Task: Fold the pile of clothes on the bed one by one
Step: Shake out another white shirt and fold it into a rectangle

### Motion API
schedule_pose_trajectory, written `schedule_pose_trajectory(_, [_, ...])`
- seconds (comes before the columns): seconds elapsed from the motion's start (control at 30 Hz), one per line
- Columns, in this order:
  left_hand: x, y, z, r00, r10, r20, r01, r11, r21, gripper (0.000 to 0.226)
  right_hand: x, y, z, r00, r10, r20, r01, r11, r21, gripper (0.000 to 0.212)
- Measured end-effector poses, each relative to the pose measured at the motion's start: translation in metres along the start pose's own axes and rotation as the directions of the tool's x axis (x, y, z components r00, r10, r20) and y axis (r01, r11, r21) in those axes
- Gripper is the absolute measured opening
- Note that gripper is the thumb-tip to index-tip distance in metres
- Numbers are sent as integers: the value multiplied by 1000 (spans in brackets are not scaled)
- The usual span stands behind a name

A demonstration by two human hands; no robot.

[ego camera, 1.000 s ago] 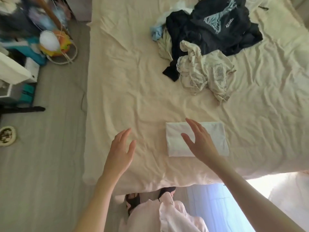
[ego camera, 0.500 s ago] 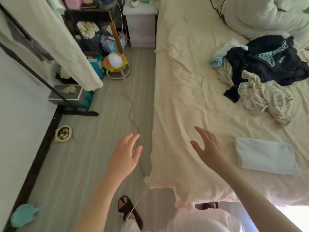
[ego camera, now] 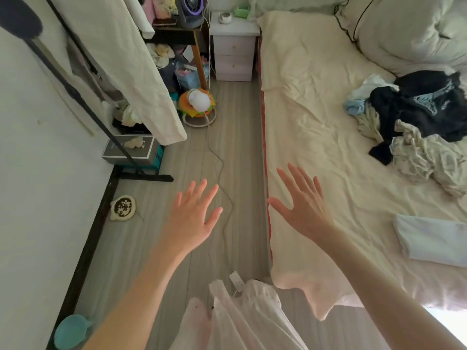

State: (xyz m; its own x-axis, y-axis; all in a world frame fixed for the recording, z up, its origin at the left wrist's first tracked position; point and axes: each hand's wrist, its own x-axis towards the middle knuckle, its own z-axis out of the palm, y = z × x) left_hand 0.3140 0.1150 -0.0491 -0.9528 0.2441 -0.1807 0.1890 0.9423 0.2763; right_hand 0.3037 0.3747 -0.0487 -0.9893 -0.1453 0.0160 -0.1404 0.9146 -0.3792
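Left hand (ego camera: 192, 218) spread wide, nothing held, over floor (ego camera: 235, 152). Right hand (ego camera: 303, 205) spread wide too, nothing held, over bed (ego camera: 310, 102) edge. Just past right hand, near bed's foot: white cloth (ego camera: 434, 242) laid flat, folded, so 1 piece judged done. Further up bed: pile of clothes (ego camera: 417, 125) left in heap, w/ black top, cream piece, blue bit, all crumpled. Most work judged left; next piece not yet picked.

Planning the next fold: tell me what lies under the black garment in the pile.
Under the black garment, a light blue piece and crumpled cream clothes stick out. Anything deeper is covered.
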Motion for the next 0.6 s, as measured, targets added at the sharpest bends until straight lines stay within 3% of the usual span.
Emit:
schedule_pose_trajectory(0.33, [77,-30,-15,999,15,33,-14,1000,-25,60,76,-2,3,999,17,27,-16,999,-28,82])
schedule_pose_trajectory(0.6, [211,-45,-10,997,-43,65,40,998,40,61,227,55,18,992,17,122,-8,997,-72,77])
